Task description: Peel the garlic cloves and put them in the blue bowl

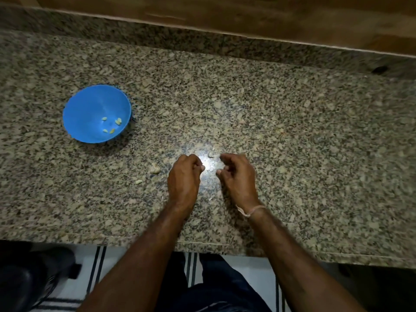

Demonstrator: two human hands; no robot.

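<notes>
Scene: a person stands at a speckled granite bench (281, 104), seen from above.
Blue bowl (90, 104): on the bench, well left of both hands, likely kept clear of falling skins.
Peeled cloves (118, 121): about five pale yellow ones lie in the bowl's bottom.
Left hand (184, 174): fingers curled tight, thumb against them, as if pinching something small; whether it holds a clove cannot be told.
Right hand (236, 174): near the left, loosely curled, nothing seen between thumb and fingers.
Loose pieces: one pale bit (154, 169) just left of the left hand, another scrap (211, 154) just beyond the hands; clove or skin is unclear.
</notes>
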